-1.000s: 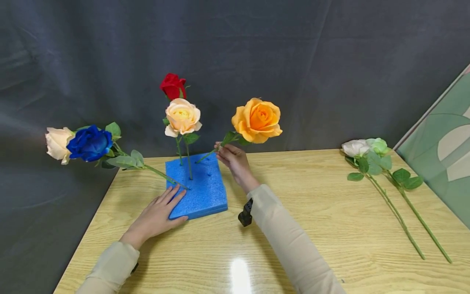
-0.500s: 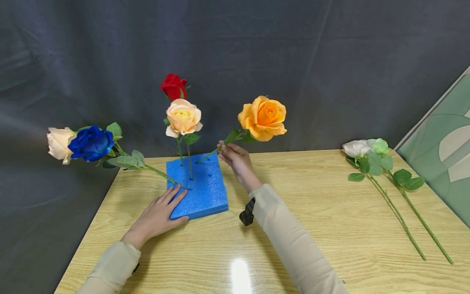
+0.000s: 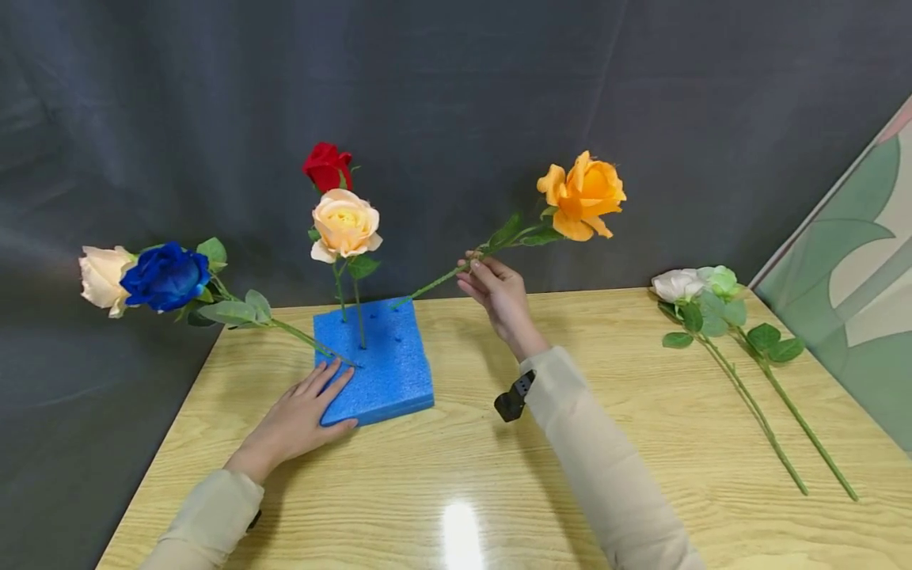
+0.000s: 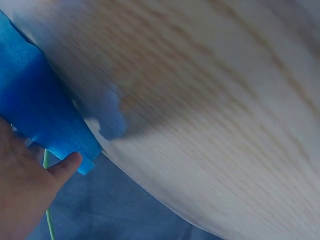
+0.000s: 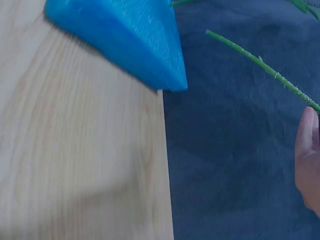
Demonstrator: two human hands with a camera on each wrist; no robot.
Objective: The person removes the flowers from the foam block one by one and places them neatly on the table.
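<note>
My right hand (image 3: 502,299) pinches the stem of an orange artificial rose (image 3: 586,194), which tilts up to the right. In the right wrist view the stem's bare lower end (image 5: 260,62) is out in the air, apart from the foam. My left hand (image 3: 288,431) rests with spread fingers on the left side of a blue foam block (image 3: 392,380). A red rose (image 3: 328,166) and a peach rose (image 3: 346,224) stand upright in the block. From its left side a blue rose (image 3: 167,276) and a cream rose (image 3: 105,279) lean far left. Several small holes dot the foam.
A white rose (image 3: 678,283) and a pale green rose (image 3: 723,281) lie on the wooden table (image 3: 598,356) at the right, stems toward the front. Behind the back edge hangs a dark curtain (image 3: 456,95). A patterned green panel (image 3: 848,253) borders the right side.
The orange rose's stem has come out of the foam block; my right hand has carried it up and to the right. My left hand stays on the block.
</note>
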